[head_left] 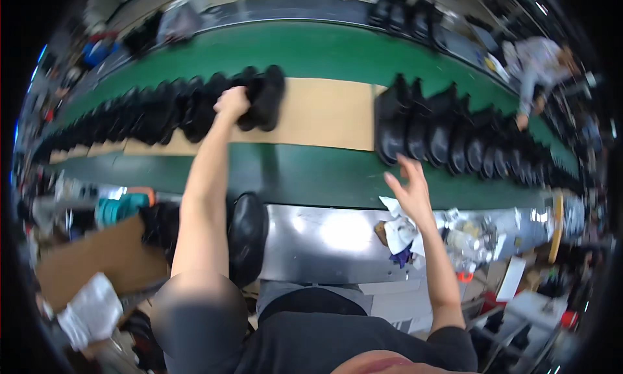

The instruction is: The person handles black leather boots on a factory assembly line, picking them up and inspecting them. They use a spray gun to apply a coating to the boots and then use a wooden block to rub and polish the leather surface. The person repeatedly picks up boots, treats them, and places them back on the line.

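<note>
A long row of black shoes (pixel 156 114) stretches along the green conveyor belt to the left, and my left hand (pixel 233 103) reaches to its near end. The fingers are closed on a black shoe (pixel 247 119) there; their tips are hidden. Just right of it stands the last black shoe (pixel 269 100) of that row. My right hand (pixel 410 187) is open, fingers apart and holding nothing, close to the toe of the first shoe (pixel 390 137) in the right-hand row. Whether it touches that toe I cannot tell.
Tan cardboard (pixel 328 114) lies on the green belt (pixel 311 49) between the rows. On the metal bench (pixel 318 244) in front of me are a black shoe (pixel 247 234) and crumpled cloths (pixel 399 231). A co-worker (pixel 535 59) reaches toward the right row. More shoes (pixel 409 17) stand on the far ledge.
</note>
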{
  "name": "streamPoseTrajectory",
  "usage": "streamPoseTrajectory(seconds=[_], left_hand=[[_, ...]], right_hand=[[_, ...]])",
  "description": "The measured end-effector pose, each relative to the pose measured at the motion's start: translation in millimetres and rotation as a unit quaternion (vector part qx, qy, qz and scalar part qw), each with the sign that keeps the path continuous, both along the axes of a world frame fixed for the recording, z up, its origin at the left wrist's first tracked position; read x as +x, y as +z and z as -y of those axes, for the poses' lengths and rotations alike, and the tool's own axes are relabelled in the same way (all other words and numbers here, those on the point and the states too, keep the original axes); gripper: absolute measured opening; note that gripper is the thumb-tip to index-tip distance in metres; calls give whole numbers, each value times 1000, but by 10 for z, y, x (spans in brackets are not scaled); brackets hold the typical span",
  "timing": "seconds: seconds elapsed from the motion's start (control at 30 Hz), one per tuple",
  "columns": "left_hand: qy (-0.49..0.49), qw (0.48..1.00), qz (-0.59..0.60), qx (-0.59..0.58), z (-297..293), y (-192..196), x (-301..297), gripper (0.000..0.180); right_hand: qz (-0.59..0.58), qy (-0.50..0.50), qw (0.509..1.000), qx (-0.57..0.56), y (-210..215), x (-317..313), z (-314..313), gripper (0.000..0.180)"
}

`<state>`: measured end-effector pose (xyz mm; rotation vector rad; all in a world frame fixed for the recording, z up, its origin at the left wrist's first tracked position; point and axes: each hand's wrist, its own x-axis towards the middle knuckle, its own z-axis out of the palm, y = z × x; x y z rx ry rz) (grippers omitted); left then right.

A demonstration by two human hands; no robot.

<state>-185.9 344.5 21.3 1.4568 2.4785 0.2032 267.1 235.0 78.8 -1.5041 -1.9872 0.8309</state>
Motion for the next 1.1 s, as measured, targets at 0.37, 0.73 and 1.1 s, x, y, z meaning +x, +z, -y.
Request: streamPoseTrajectory(seconds=[0.37,0.73,1.1], left_hand=[[-309,931,75,180,1476,1267,1111,47],[-113,876,406,233,2259,1089,1609,36],[-44,848,519,101,2100,857,1710,73]], right_hand=[[313,-116,940,76,-842,84,-1963,27],[165,140,904,369,448,320,-401,9],[136,476,759,422,767,19,630,22]])
